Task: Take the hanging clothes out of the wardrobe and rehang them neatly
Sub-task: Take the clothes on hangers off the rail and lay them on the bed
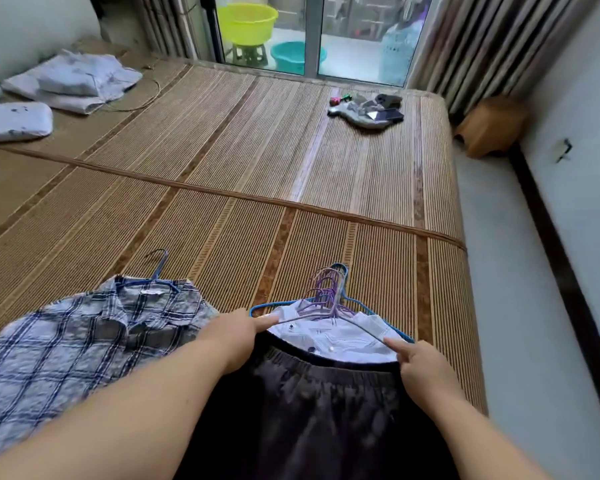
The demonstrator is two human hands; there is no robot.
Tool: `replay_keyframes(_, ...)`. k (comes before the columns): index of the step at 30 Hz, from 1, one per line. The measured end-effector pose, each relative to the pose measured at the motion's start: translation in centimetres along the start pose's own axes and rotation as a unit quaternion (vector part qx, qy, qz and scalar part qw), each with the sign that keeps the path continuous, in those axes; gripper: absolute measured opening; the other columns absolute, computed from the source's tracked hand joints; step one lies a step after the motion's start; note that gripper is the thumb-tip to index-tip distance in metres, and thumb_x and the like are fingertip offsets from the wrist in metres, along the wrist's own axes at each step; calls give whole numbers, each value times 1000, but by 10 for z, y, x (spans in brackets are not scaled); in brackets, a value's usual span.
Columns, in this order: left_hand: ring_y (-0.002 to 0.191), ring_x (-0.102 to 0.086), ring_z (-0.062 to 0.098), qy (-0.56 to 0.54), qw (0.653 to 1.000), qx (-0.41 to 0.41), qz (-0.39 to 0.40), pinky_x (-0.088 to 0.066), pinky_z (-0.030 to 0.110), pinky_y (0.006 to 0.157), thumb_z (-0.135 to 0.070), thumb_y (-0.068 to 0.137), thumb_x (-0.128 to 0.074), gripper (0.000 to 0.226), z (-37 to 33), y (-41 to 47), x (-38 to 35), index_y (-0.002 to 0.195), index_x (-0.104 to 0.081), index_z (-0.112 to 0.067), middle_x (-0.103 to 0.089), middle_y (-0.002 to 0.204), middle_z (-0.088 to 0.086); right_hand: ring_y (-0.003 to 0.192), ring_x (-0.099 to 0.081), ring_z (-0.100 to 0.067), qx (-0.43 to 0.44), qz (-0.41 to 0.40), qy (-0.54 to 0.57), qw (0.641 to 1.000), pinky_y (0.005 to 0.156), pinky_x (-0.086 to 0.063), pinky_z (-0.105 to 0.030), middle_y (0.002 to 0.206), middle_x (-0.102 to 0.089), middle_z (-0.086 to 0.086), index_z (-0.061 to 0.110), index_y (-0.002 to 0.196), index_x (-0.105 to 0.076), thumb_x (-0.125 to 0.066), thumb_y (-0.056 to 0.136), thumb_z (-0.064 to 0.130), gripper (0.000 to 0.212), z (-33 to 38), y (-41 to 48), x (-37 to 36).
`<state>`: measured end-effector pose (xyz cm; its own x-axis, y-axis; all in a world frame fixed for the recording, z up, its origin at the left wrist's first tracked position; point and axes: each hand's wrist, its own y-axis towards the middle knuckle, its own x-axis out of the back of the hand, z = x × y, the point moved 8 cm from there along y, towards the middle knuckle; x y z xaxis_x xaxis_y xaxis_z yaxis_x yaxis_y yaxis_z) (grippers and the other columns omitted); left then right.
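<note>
A pile of clothes on hangers lies at the near edge of a bed covered by a bamboo mat (257, 161). On top are dark trousers with an elastic waistband (326, 410); a white shirt (336, 336) lies under them. My left hand (236, 336) grips the left end of the waistband, forefinger along a wire hanger arm. My right hand (418, 367) pinches the right end of the waistband, forefinger pointing. A bunch of purple and blue hanger hooks (328, 289) sticks out beyond the pile. A blue plaid shirt (84, 341) on a blue hanger lies to the left.
Folded bedding (77, 81) and a pillow (11, 121) lie at the bed's far left. A small heap with a phone (371, 110) sits far right. Beyond the glass door stand a yellow-green basin (246, 22) and a teal one (291, 57). A wooden stool (492, 126) stands beside the bed.
</note>
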<state>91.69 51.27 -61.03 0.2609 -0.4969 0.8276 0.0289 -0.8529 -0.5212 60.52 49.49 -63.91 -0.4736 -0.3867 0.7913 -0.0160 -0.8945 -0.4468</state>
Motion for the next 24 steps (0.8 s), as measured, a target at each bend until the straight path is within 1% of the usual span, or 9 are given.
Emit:
replay_keyframes(4, 112, -51, 27, -5, 999, 43, -3, -41, 37, 90, -27, 95, -25, 51, 12, 43, -33, 137, -35, -54, -49, 112, 5, 116, -56, -19, -13, 1, 10, 1000, 91, -44, -30, 126, -62, 5, 37, 122, -61, -44, 87, 11, 46, -13, 35, -34)
replay_keyframes(7, 124, -43, 27, 31, 998, 53, -18, -37, 42, 103, -45, 96, -34, 44, 12, 61, -55, 140, -32, -50, -46, 131, 4, 115, -58, -19, -7, -5, 23, 1000, 91, -43, -25, 122, -65, 2, 27, 117, -66, -51, 87, 12, 37, -17, 55, -56)
replay_keyframes(9, 140, -23, 26, 22, 998, 51, -1, -18, 51, 114, -62, 90, -36, 57, 7, 63, -74, 144, -24, -47, -27, 151, 3, 112, -60, -19, -15, -18, 41, 999, 87, -43, -23, 119, -67, 0, 24, 115, -68, -54, 88, 15, 32, -23, 65, -65)
replay_keyframes(11, 147, 3, 25, 22, 999, 38, 26, 2, 58, 113, -73, 84, -34, 70, 5, 62, -92, 146, -13, -49, 1, 160, 2, 108, -62, -19, -18, -26, 43, 999, 87, -44, -24, 115, -69, -1, 24, 116, -68, -55, 88, 15, 32, -27, 72, -72)
replay_keyframes(13, 146, 15, 24, 30, 998, 31, 48, 5, 59, 112, -77, 81, -33, 77, 9, 63, -106, 147, -3, -49, 16, 159, 0, 104, -63, -21, -12, -19, 12, 1000, 86, -47, -26, 111, -70, -3, 28, 119, -66, -54, 88, 15, 36, -27, 77, -76)
replay_keyframes(15, 146, 16, 23, 43, 997, 34, 59, 1, 59, 113, -77, 81, -33, 80, 12, 64, -113, 147, 1, -48, 20, 158, 0, 107, -60, -24, -11, 4, -39, 999, 88, -47, -28, 116, -67, -5, 33, 124, -61, -50, 89, 18, 39, -26, 80, -81)
replay_keyframes(19, 146, 16, 26, 33, 996, 37, 80, -5, 56, 115, -71, 84, -37, 79, 8, 58, -108, 149, -1, -44, 21, 158, 2, 118, -45, -31, -38, 42, -139, 989, 98, -39, -38, 127, -54, -2, 50, 130, -45, -30, 87, 59, 47, -21, 72, -80)
replay_keyframes(22, 145, 18, 25, 26, 997, 15, 77, -5, 55, 115, -65, 88, -39, 77, 3, 34, -91, 149, 1, -42, 21, 158, 1, 134, -26, -24, -42, 50, -119, 991, 109, -26, -44, 137, -38, 1, 49, 142, -27, -39, 73, 80, 77, -2, 42, -69)
replay_keyframes(24, 146, 17, 24, 31, 997, 0, 71, -3, 55, 115, -61, 89, -42, 77, 3, 12, -78, 149, 2, -42, 20, 158, 1, 142, -9, -25, -21, 68, -140, 988, 113, -15, -48, 152, -17, 0, 47, 146, -12, -40, 68, 85, 91, 20, 17, -63)
